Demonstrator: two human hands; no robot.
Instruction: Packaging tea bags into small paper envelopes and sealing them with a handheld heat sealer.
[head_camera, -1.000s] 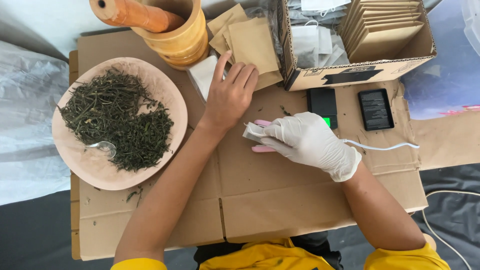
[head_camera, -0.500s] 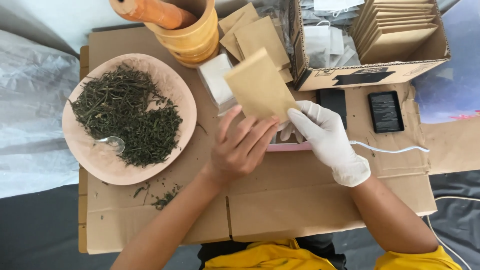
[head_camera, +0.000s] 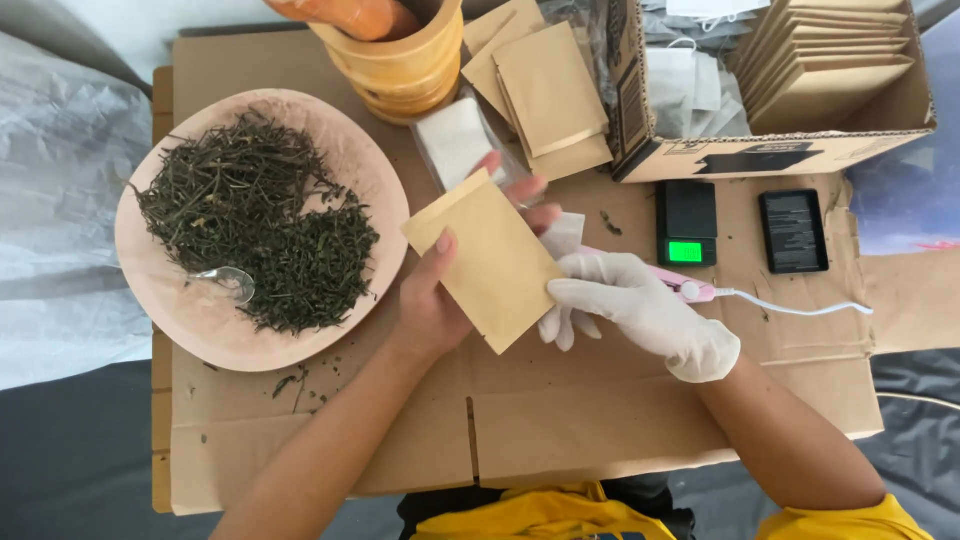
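A flat brown paper pouch (head_camera: 487, 262) is being held above the cardboard (head_camera: 560, 420) by the bare left hand (head_camera: 440, 290), thumb over its face; its edge is being fingered by the gloved right hand (head_camera: 640, 310); the pouch is looking unfilled, the dried leaves (head_camera: 255, 235) still being kept on the plate (head_camera: 200, 330); filling and sealing are judged outstanding.

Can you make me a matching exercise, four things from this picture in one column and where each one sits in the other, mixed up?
Things:
1. spoon
2. brown pouch
3. small scale
4. stacked envelopes

Places:
A. in the cardboard box
B. held in the left hand
C. on the plate of dried herbs
D. just below the box

Pairs: 1-C, 2-B, 3-D, 4-A
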